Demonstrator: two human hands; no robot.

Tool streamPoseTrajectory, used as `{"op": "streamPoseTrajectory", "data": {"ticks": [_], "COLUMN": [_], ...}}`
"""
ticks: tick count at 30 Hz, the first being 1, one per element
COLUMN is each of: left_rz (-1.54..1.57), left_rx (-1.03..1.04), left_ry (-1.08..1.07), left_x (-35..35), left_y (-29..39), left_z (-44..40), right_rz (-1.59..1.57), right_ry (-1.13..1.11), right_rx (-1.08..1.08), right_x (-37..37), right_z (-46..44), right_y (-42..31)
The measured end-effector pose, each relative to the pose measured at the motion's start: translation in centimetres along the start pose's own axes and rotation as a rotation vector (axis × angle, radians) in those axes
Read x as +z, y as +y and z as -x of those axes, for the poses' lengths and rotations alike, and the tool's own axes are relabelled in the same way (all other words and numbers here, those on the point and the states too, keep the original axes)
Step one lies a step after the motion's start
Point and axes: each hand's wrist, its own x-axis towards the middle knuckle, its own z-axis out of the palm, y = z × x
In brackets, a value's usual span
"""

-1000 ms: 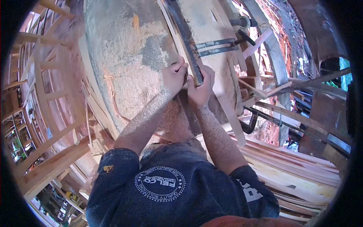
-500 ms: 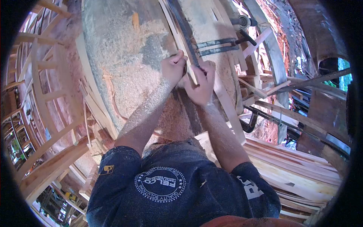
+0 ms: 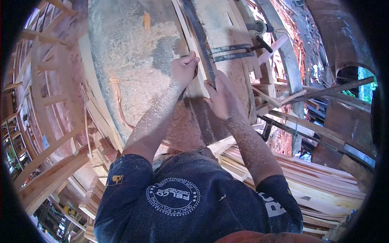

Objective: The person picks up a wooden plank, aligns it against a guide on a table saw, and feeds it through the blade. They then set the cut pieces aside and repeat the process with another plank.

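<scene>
A long pale wooden strip (image 3: 187, 33) lies along a dark straight bar (image 3: 196, 30) on a dusty saw-like worktable (image 3: 133, 52). My left hand (image 3: 184, 71) is closed beside the strip's left edge, thumb pressed to the curled fingers. What it may hold is hidden. My right hand (image 3: 223, 95) is curled around the strip's near end, against the bar. Its thumb and fingertips touch there, and the palm hides part of the end. Sawdust coats both forearms.
Right of the bar, two dark metal bands (image 3: 231, 52) cross the table toward a black handle (image 3: 263, 43). Stacked boards (image 3: 316, 186) lie at lower right. Wooden frames (image 3: 52, 97) stand at left. A dark C-shaped clamp (image 3: 267, 129) sits by the right edge.
My right hand has shifted right and slightly down, away from my left hand, exposing more of the strip's near end. My left hand has barely moved.
</scene>
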Motion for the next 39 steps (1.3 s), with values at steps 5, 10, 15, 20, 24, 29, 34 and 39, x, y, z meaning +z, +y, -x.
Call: {"op": "streamPoseTrajectory", "data": {"ticks": [5,10,15,20,24,29,34,39], "left_rz": [-0.103,0.001,0.014,-0.031,-0.056,-0.634,-0.897,-1.059], "left_rx": [0.013,0.029,-0.013,-0.104,-0.063,0.239,0.683,1.179], "left_ry": [0.016,0.056,0.074,-0.021,-0.176,-0.496,-0.874,-1.394], "left_x": [-0.5,0.2,0.6,0.7,0.6,-1.3,0.5,5.6], "left_y": [0.6,1.6,1.1,0.9,-4.2,-3.2,0.1,-4.8], "left_z": [-1.5,-1.6,-0.8,4.7,10.2,19.4,22.5,22.9], "right_rz": [0.018,0.113,0.131,-0.106,-0.107,-0.131,-0.208,0.088], "right_ry": [0.018,0.056,0.119,0.217,0.301,0.178,0.099,-0.276], "right_rx": [-0.057,-0.068,-0.025,-0.014,-0.017,0.301,0.823,0.975], "right_x": [-0.8,-2.5,-1.4,1.9,3.0,2.1,0.9,2.0], "right_z": [-0.2,-0.6,0.3,4.5,11.3,24.5,39.1,50.8], "right_y": [-1.3,-2.9,-3.0,-0.8,-0.1,-1.7,-3.6,-1.8]}}
